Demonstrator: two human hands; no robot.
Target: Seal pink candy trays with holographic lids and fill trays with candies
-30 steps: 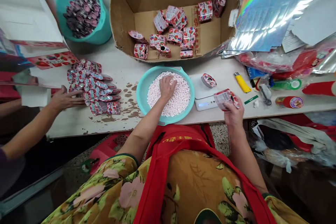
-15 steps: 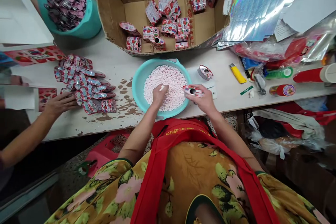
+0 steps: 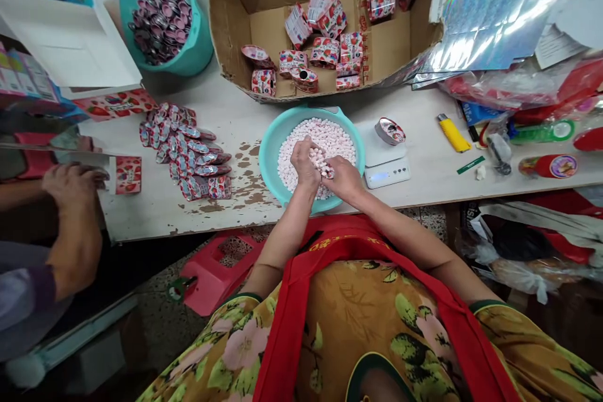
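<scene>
Both my hands meet over a turquoise basin point(image 3: 264, 157) filled with small pale pink candies point(image 3: 294, 138). My left hand point(image 3: 304, 163) is cupped and closed around some of the candies, tight against a strawberry-print container point(image 3: 326, 169). My right hand point(image 3: 347, 179) grips that container from the right; much of it is hidden by my fingers. Right of the basin, another strawberry-print container point(image 3: 390, 130) rests on a white digital scale point(image 3: 388, 174), whose display is lit.
A cardboard box point(image 3: 230, 19) behind the basin holds several strawberry-print containers. At left stand a pile of filled packs point(image 3: 188, 151) and a turquoise bucket point(image 3: 200, 44) of lids. A co-worker's hands point(image 3: 70, 182) are further left. A yellow cutter point(image 3: 453, 133) lies at right.
My right hand has brought the container left over the basin to my left hand. The scale's display is now uncovered. The co-worker's hand has left the pile, and the view has shifted.
</scene>
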